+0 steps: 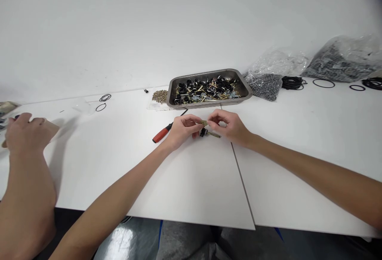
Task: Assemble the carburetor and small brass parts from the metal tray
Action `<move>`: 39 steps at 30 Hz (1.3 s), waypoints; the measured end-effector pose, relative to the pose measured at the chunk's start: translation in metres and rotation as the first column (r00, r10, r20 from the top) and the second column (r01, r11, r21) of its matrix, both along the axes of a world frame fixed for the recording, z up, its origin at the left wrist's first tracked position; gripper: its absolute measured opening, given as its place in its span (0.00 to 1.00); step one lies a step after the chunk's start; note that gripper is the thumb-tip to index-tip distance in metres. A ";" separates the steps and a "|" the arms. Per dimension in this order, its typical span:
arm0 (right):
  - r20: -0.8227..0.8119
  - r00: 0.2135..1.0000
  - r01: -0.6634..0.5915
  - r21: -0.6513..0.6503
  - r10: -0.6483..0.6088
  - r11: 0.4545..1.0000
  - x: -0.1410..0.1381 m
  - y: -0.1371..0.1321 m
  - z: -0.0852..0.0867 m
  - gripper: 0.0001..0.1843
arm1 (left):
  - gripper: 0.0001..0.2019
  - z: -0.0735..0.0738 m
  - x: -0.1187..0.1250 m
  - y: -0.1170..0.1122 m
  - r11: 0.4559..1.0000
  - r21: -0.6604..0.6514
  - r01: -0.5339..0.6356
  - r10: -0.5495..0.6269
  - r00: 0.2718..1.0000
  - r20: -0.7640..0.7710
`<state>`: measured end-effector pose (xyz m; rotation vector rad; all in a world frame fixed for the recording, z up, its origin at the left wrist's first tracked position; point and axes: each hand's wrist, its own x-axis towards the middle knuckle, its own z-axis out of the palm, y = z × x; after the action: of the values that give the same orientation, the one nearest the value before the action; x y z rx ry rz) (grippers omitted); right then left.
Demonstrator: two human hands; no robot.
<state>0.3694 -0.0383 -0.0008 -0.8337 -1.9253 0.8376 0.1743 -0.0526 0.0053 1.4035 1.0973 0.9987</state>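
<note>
My left hand and my right hand meet over the white table. Their fingertips pinch a small, flat, brass-coloured metal piece from both sides. Just below it is a black round part with a thin metal rod pointing right; whether my left fingers hold it or it lies on the table, I cannot tell. Beside my left hand lies a screwdriver with a red and black handle, its shaft reaching toward the tray.
Behind my hands stands a metal tray of mixed small parts. Small brass-coloured pieces lie left of it. Plastic bags of grey parts and black rings sit right. At far left, another person's hand is over cardboard.
</note>
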 end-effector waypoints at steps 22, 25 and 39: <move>0.026 1.000 -0.010 -0.066 0.011 0.998 -0.001 0.004 -0.003 0.08 | 0.15 -0.012 -0.005 0.005 0.998 0.004 0.055 -0.055 0.987 0.150; 0.027 0.999 -0.023 -0.072 0.025 0.997 0.000 0.004 -0.003 0.08 | 0.15 -0.013 -0.005 0.005 0.999 0.000 0.046 -0.045 0.988 0.144; 0.065 0.993 -0.103 0.037 0.100 0.994 0.000 0.001 -0.005 0.14 | 0.13 -0.010 -0.004 0.004 0.998 0.024 0.053 -0.056 0.984 0.170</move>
<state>0.3697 -0.0370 -0.0057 -0.7514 -2.0476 0.8390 0.1704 -0.0484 -0.0045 1.3303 0.9207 1.0718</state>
